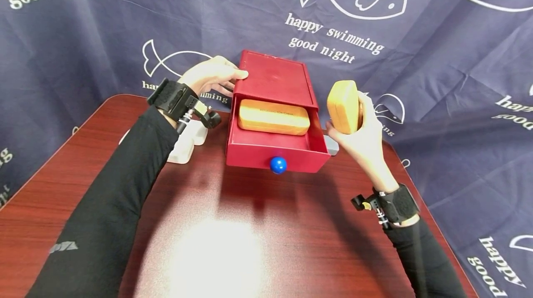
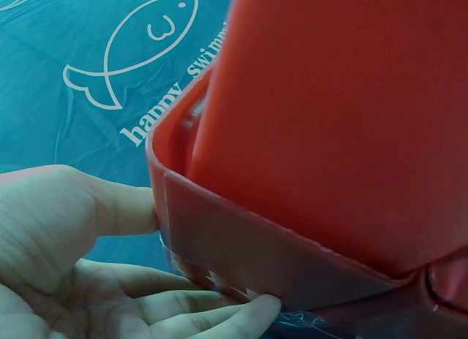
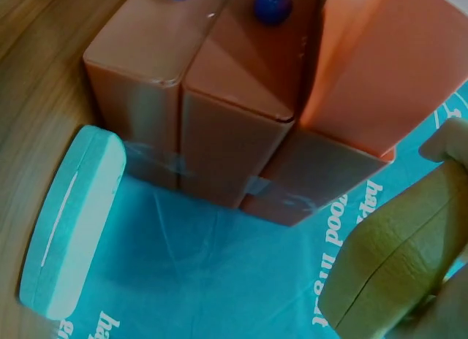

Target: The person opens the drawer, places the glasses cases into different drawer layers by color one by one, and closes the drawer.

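A red drawer box [image 1: 275, 73] stands at the table's back with its top drawer [image 1: 275, 143] pulled out, a blue knob [image 1: 278, 164] on the front. Inside lies a yellow hard case [image 1: 272, 117] with small print. My left hand [image 1: 214, 75] touches the box's left side, thumb at the top edge; the left wrist view shows its fingers [image 2: 252, 317] extended along the side panel. To the right of the box, my right hand [image 1: 366, 131] grips a second yellow case [image 1: 344, 106], raised above the table. Its closing seam shows in the right wrist view.
White cases [image 1: 187, 143] lie on the table left of the box, partly behind my left arm. A pale case [image 3: 73, 222] lies beside its right side. Lower drawers [image 3: 135, 61] are closed. A dark blue printed cloth [image 1: 250, 6] hangs behind the reddish-brown table [image 1: 291, 242].
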Tool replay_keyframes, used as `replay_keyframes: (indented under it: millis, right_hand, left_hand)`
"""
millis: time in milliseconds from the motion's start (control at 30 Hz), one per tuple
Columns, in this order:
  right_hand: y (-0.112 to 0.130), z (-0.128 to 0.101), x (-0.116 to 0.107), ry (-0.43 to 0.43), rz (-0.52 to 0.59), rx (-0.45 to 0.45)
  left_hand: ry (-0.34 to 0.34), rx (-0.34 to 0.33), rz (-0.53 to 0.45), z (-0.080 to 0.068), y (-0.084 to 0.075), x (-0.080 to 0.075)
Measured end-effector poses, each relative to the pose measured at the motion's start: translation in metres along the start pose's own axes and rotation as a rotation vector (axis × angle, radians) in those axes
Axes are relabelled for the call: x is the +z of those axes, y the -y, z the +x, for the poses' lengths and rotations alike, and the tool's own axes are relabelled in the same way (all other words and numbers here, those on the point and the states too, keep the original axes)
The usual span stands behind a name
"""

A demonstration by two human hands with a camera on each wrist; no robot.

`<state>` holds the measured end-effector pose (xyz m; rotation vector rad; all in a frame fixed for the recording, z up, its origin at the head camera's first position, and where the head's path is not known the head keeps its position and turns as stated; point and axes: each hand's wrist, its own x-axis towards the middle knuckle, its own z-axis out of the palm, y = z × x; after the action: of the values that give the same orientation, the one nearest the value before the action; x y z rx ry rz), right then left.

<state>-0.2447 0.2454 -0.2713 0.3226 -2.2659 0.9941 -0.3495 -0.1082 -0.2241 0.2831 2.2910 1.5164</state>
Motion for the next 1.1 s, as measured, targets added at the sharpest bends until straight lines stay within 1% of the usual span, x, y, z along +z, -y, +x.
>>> replay_keyframes:
  millis: [267, 433, 500, 600, 767, 933, 1100]
  right_hand:
    - [0.006, -0.001, 0.003, 0.026, 0.037, 0.002]
    - [0.013, 0.002, 0.002, 0.028, 0.084, -0.007]
    - [0.016, 0.003, 0.001, 0.032, 0.105, -0.012]
    - [0.021, 0.006, 0.001, 0.038, 0.124, -0.026]
    - [0.035, 0.011, 0.003, 0.067, 0.154, -0.054]
    - [0.052, 0.016, 0.002, 0.105, 0.167, -0.089]
    - [0.069, 0.024, 0.002, 0.165, 0.204, -0.106]
  left_hand:
    - [0.002, 0.006, -0.008, 0.002, 0.002, 0.001]
    - [-0.001, -0.016, -0.014, 0.002, -0.001, 0.001]
    - [-0.001, -0.013, -0.012, 0.002, -0.001, 0.0]
    - [0.003, 0.011, -0.01, 0.0, 0.0, -0.002]
    - [0.009, 0.031, -0.012, -0.001, 0.001, -0.004]
    - [0.013, 0.022, -0.016, 0.001, 0.001, -0.004]
    - [0.01, 0.01, -0.008, 0.002, 0.0, -0.003]
